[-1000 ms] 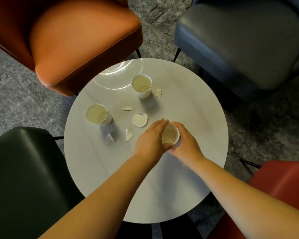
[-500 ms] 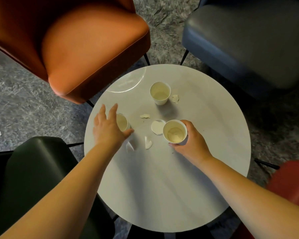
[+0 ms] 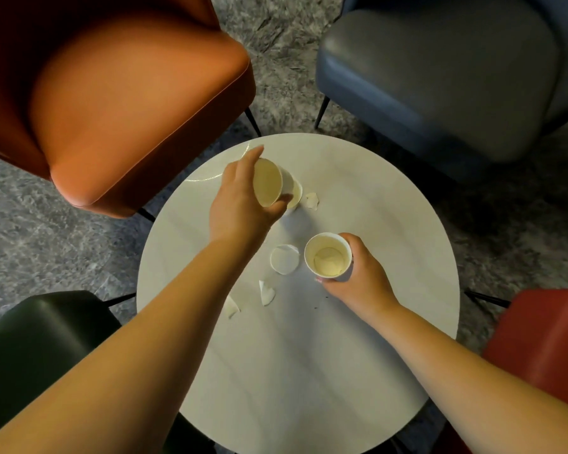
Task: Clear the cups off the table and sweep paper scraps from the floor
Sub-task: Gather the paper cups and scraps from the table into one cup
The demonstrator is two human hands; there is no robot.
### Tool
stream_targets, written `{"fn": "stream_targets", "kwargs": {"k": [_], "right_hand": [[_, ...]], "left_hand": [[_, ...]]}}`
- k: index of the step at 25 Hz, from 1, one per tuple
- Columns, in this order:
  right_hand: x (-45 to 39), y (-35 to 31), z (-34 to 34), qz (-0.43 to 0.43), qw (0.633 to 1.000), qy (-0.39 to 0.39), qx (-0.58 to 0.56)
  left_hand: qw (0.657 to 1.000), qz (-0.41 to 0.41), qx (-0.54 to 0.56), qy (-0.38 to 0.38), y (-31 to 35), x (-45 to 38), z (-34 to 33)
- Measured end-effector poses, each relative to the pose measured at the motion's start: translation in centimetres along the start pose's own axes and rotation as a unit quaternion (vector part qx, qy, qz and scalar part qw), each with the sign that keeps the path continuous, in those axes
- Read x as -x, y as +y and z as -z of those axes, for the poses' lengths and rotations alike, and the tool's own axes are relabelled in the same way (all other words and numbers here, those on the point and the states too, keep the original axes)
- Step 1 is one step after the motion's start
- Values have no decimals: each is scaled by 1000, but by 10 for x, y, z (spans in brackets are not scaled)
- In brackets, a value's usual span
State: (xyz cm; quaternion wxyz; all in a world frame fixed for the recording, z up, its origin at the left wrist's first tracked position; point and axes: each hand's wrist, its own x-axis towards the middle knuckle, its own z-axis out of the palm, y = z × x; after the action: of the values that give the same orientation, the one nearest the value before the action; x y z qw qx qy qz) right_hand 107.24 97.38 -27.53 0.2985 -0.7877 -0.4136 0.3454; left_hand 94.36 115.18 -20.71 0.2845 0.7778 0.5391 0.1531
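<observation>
Left hand (image 3: 243,204) grips a paper cup (image 3: 269,182), fingers and thumb curled round its wall, tilted so the mouth faces the camera, directly over a second cup (image 3: 294,193) that stands on the far side of the round table (image 3: 309,371); right hand (image 3: 358,276) wraps its fingers round a third cup (image 3: 328,258), upright near the table's middle. Taking things by size with the table as landmark: an orange chair (image 3: 128,103) lies beyond its far left edge, a grey-blue chair (image 3: 440,80) beyond its far right, a dark green chair (image 3: 36,342) at its near left and a red chair (image 3: 545,348) at its near right. On the table, a round paper disc (image 3: 284,259) lies just beside the right hand's cup, two torn scraps (image 3: 266,293) lie nearer the camera, and a smaller scrap (image 3: 312,201) lies just beside the standing cup. The step in hand looks like nesting the cups. To do it well, the left hand should turn its cup upright, line it up over the standing cup's mouth and press down gently, since thin paper walls likely crumple under a squeeze; whether any cup holds liquid cannot be told, so tilting further risks a spill. No brand, label or writing can be read on anything.
</observation>
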Motion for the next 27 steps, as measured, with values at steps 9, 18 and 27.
{"fn": "stream_targets", "kwargs": {"k": [9, 18, 27], "right_hand": [[-9, 7, 3, -4, 1000, 29, -7], [-10, 8, 13, -38, 998, 28, -33], [2, 20, 9, -57, 996, 2, -62]], "left_hand": [[983, -18, -104, -151, -2, -20, -50], [968, -102, 100, -208, 35, 45, -25], [932, -166, -123, -299, 40, 78, -70]]}}
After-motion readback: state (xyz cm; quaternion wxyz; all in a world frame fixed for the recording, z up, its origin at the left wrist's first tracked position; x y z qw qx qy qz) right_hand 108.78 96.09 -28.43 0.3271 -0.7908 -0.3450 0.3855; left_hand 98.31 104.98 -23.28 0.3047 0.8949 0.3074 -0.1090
